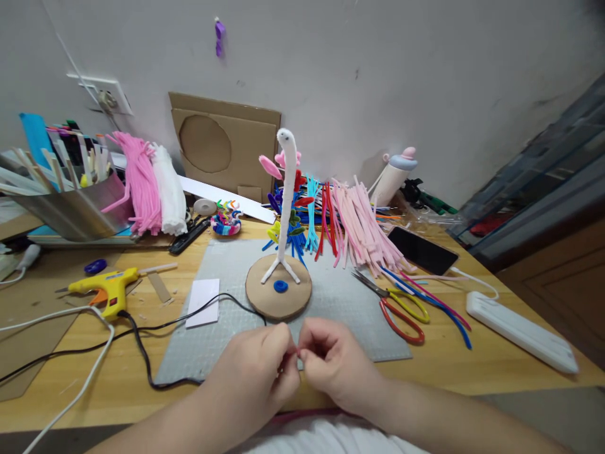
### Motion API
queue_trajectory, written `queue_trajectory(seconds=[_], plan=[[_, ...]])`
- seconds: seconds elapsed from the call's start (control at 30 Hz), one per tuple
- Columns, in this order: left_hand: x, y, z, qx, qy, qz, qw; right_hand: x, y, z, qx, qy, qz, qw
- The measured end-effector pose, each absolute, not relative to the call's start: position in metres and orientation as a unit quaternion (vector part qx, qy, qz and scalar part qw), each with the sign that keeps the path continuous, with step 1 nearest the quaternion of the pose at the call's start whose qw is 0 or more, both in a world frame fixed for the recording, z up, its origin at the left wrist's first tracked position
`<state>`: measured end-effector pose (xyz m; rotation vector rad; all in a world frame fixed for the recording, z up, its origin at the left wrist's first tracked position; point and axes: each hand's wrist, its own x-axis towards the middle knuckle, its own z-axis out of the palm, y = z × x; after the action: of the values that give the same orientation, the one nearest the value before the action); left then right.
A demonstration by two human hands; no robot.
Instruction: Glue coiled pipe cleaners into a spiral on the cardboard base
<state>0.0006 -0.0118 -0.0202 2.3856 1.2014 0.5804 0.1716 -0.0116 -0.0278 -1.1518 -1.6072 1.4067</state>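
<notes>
My left hand [265,362] and my right hand [333,359] meet at the near edge of the grey cutting mat [363,328]. Both are closed in a pinch, fingertips almost touching. A tiny reddish bit shows between them, too small to name. Just beyond my hands a round cardboard base [259,299] lies on the mat. On it rises a white fuzzy pipe-cleaner stem [287,202] with a bent top and splayed feet. A blue coil [280,286] sits in front of those feet. Pink, red, green and yellow pipe-cleaner shapes show behind the stem.
Scissors [397,309] and loose blue pipe cleaners [444,309] lie to the right, near a phone [423,250] and a white power strip [520,331]. At left are a yellow glue gun [106,287] and cables. Pipe-cleaner bundles [363,221] line the back.
</notes>
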Motion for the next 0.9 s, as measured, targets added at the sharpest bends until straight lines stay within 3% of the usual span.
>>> queue_trajectory(seconds=[0.1, 0.17, 0.23, 0.3, 0.4, 0.5, 0.6, 0.67, 0.73, 0.8, 0.9], plan=[[0.005, -0.007, -0.023, 0.768, 0.480, 0.181, 0.384, 0.183, -0.007, -0.031, -0.320, -0.852, 0.297, 0.288], [0.005, -0.003, -0.025, 0.726, 0.490, 0.168, 0.452, 0.188, -0.005, -0.032, -0.291, -0.886, 0.264, 0.244], [0.003, -0.001, -0.027, 0.722, 0.491, 0.176, 0.455, 0.187, -0.004, -0.031, -0.370, -0.809, 0.385, 0.245], [0.000, -0.001, -0.028, 0.742, 0.481, 0.185, 0.429, 0.184, -0.004, -0.031, -0.439, -0.628, 0.603, 0.224], [-0.003, -0.004, -0.027, 0.784, 0.454, 0.179, 0.382, 0.180, -0.004, -0.031, -0.407, -0.334, 0.836, 0.154], [-0.005, -0.006, -0.027, 0.818, 0.438, 0.164, 0.335, 0.179, -0.004, -0.029, -0.379, -0.225, 0.885, 0.148], [-0.006, -0.008, -0.027, 0.829, 0.436, 0.164, 0.309, 0.176, -0.005, -0.029, -0.386, -0.242, 0.874, 0.169], [-0.004, -0.009, -0.026, 0.822, 0.443, 0.171, 0.314, 0.173, -0.006, -0.031, -0.407, -0.306, 0.838, 0.195], [-0.001, -0.009, -0.025, 0.791, 0.470, 0.181, 0.346, 0.173, -0.007, -0.033, -0.444, -0.461, 0.725, 0.255], [0.004, -0.009, -0.025, 0.723, 0.513, 0.187, 0.423, 0.177, -0.007, -0.034, -0.422, -0.683, 0.516, 0.297], [0.010, -0.007, -0.029, 0.625, 0.542, 0.168, 0.536, 0.186, -0.008, -0.034, -0.302, -0.881, 0.247, 0.268]])
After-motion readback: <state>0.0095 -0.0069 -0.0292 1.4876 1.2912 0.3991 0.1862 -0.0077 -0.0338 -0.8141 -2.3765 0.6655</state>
